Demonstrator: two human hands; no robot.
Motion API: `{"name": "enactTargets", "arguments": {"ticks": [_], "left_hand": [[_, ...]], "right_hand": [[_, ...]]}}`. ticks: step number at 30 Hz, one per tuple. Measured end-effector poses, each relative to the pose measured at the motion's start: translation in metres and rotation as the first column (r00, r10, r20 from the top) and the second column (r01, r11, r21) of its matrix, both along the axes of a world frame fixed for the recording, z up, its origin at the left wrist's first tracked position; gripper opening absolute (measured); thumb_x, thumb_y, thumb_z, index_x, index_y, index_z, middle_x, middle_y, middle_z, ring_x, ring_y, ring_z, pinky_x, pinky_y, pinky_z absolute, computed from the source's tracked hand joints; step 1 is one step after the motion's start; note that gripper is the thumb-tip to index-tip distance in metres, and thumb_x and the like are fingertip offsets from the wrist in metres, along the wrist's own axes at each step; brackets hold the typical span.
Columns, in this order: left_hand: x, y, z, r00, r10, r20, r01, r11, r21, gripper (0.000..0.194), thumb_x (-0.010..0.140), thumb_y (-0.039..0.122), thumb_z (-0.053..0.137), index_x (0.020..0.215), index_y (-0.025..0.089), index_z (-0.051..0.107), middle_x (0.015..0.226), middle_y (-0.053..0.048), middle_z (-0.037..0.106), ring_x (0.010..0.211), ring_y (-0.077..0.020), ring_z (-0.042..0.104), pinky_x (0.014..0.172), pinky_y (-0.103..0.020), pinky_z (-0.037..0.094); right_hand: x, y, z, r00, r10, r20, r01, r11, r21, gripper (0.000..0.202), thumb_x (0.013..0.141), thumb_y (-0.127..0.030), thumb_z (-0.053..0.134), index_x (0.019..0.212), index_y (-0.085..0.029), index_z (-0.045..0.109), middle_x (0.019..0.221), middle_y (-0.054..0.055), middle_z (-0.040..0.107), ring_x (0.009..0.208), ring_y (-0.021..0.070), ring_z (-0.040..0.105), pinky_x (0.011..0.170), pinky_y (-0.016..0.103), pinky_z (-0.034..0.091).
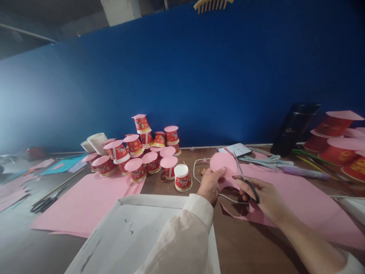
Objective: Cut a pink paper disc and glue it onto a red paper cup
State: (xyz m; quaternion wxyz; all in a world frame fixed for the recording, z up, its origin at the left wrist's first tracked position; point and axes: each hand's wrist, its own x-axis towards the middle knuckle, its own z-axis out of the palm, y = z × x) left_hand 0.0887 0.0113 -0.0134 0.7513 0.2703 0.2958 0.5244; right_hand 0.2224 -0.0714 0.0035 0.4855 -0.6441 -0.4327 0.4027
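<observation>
Between thumb and fingers, my left hand [210,186] grips a piece of pink paper [224,161] with a rounded upper edge. My right hand [264,196] is closed around the dark handles of a pair of scissors [251,189]. Their blades point up and left, at the right edge of the pink paper. Below the hands hangs or lies a scrap of pink paper with a curved cut edge; how it joins the held piece I cannot make out. Just left of my left hand stands an upside-down red paper cup [183,179] with a bare white base.
Several red cups topped with pink paper [134,164] stand and stack at the left. Pink sheets [76,201] lie beside a white tray [137,199]. Another pair of scissors [47,203] rests at left. A phone [238,149], cables [265,158] and a dark bottle [293,127] are behind.
</observation>
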Motion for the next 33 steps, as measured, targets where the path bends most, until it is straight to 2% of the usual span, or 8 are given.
{"name": "enactTargets", "arguments": {"ticks": [7, 13, 23, 33], "left_hand": [[0.000, 0.000, -0.001, 1.000, -0.012, -0.007, 0.012, 1.000, 0.012, 0.060, 0.038, 0.038, 0.099, 0.084, 0.013, 0.070, 0.074, -0.004, 0.069, 0.059, -0.0113, 0.054, 0.058, -0.027, 0.038], [0.000, -0.001, 0.000, 1.000, -0.014, -0.022, 0.014, 0.999, 0.029, 0.057, 0.040, 0.039, 0.098, 0.084, 0.014, 0.070, 0.077, -0.004, 0.068, 0.061, -0.0116, 0.054, 0.059, -0.027, 0.038], [0.001, 0.001, -0.005, 1.000, -0.014, -0.008, 0.015, 1.000, 0.023, 0.060, 0.040, 0.039, 0.099, 0.086, 0.013, 0.071, 0.079, -0.005, 0.070, 0.062, -0.0117, 0.055, 0.059, -0.027, 0.039], [0.000, -0.001, 0.003, 1.000, -0.010, -0.008, 0.010, 1.000, -0.016, 0.059, 0.038, 0.037, 0.097, 0.084, 0.013, 0.068, 0.074, -0.004, 0.067, 0.060, -0.0123, 0.053, 0.056, -0.027, 0.037]], "right_hand": [[0.002, 0.001, -0.006, 1.000, 0.020, -0.011, -0.020, 1.000, -0.004, 0.063, 0.076, -0.067, 0.076, 0.112, -0.015, 0.079, 0.060, -0.002, 0.063, 0.046, 0.0129, 0.051, 0.038, 0.026, 0.047], [0.003, 0.001, -0.006, 0.999, 0.017, -0.035, -0.016, 1.000, 0.005, 0.062, 0.073, -0.065, 0.080, 0.110, -0.016, 0.081, 0.063, 0.001, 0.064, 0.052, 0.0157, 0.056, 0.037, 0.026, 0.047], [-0.001, -0.001, 0.004, 1.000, -0.011, -0.021, 0.011, 1.000, -0.005, 0.063, 0.065, -0.063, 0.082, 0.105, -0.015, 0.082, 0.060, 0.000, 0.063, 0.052, 0.0160, 0.055, 0.038, 0.026, 0.046], [-0.001, -0.001, 0.003, 1.000, 0.004, 0.003, -0.004, 1.000, -0.021, 0.061, 0.074, -0.066, 0.077, 0.110, -0.016, 0.080, 0.060, -0.002, 0.063, 0.043, 0.0121, 0.049, 0.039, 0.027, 0.046]]}}
